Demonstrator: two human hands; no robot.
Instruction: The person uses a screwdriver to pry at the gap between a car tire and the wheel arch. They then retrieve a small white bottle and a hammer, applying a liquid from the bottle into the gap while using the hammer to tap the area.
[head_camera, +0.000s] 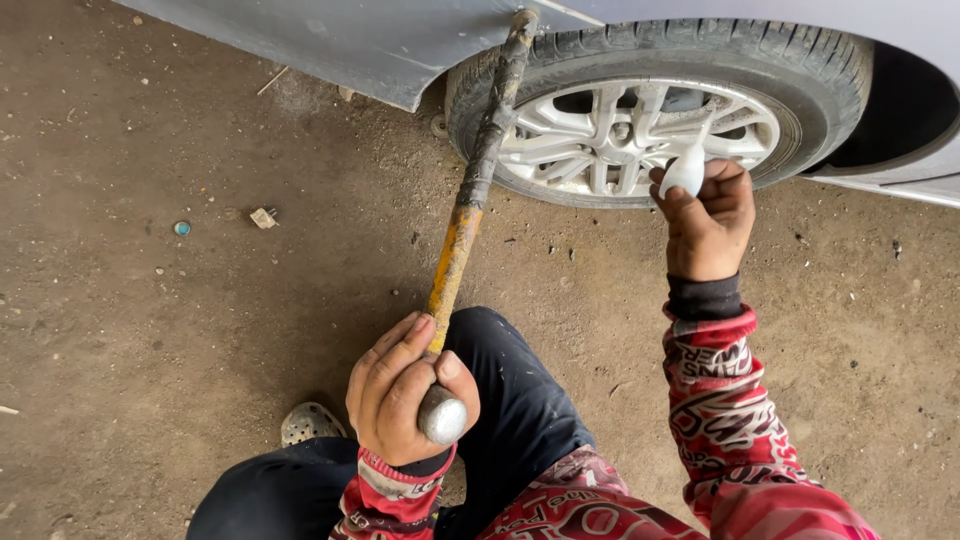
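Left hand (405, 395) clenched on long yellow-and-black metal bar (472, 200) pointing up toward car sill; right hand (708, 220) grasps small white object (685, 170), shape unclear.

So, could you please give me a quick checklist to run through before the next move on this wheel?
1. Left hand gripping the long bar at its lower end: ok.
2. Bar's far tip seated at the car body edge above the tyre: cannot tell, contact is hidden.
3. Right hand holding the small white bottle at the alloy wheel: ok.
4. Bottle nozzle on a wheel nut: cannot tell.
5. Footing on the dirt ground: ok, the person is crouched.
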